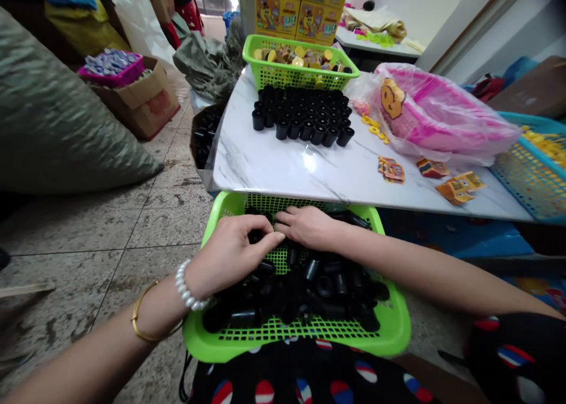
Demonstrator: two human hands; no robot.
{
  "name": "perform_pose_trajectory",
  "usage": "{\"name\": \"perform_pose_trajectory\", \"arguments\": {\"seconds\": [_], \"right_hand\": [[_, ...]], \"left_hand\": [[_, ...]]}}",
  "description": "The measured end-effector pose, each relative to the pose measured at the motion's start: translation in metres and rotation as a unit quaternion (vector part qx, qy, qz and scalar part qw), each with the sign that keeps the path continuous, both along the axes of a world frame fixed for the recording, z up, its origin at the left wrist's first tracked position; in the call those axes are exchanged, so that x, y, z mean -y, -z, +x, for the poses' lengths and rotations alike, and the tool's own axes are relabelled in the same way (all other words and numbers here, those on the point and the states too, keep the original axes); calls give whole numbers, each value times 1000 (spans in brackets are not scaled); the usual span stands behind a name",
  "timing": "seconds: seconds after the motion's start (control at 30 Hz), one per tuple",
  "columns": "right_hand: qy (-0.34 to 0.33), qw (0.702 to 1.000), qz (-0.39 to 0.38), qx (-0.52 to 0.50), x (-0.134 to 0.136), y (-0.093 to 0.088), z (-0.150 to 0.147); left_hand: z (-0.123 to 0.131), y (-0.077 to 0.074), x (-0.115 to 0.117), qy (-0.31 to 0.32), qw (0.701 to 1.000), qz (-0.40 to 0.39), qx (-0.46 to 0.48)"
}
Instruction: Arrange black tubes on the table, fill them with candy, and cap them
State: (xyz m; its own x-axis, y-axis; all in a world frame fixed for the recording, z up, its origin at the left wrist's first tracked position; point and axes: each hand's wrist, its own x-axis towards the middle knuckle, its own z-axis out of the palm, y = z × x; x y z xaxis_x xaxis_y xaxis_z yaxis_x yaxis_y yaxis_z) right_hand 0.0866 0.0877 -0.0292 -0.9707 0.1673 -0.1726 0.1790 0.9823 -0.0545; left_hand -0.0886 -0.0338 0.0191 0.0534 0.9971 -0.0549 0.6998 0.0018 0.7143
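Observation:
A green plastic basket holds many loose black plastic cups, lying in all directions. Over its far left part, my left hand curls thumb and forefinger around a black plastic cup, mostly hidden by the fingers. My right hand reaches in from the right, close to the left thumb. Its fingers are slightly bent and apart above the cups, with the tips partly hidden. On the marble-patterned table ahead, black cups stand upright in tight rows.
Behind the rows sits a green basket of gold-lidded pieces, before stacked yellow boxes. To the right are a pink plastic-wrapped container, small printed packets and a blue basket. A large sack bulges at left.

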Motion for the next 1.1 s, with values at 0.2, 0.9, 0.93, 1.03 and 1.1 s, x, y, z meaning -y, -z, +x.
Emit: {"name": "perform_pose_trajectory", "arguments": {"seconds": [0.2,0.9,0.93,1.03,1.1], "right_hand": [[227,872,-319,-295,39,-22,11],[145,988,-31,38,17,-5,-7],[159,984,-83,0,17,-10,-5],[238,891,-355,-155,29,-28,2],[292,760,-540,-216,46,-36,6]], "left_hand": [[7,9,25,-116,992,27,50],[8,21,55,-138,973,-84,166],[8,22,56,-141,972,-93,163],[8,22,57,-136,971,-111,162],[9,21,58,-128,975,-93,155]]}}
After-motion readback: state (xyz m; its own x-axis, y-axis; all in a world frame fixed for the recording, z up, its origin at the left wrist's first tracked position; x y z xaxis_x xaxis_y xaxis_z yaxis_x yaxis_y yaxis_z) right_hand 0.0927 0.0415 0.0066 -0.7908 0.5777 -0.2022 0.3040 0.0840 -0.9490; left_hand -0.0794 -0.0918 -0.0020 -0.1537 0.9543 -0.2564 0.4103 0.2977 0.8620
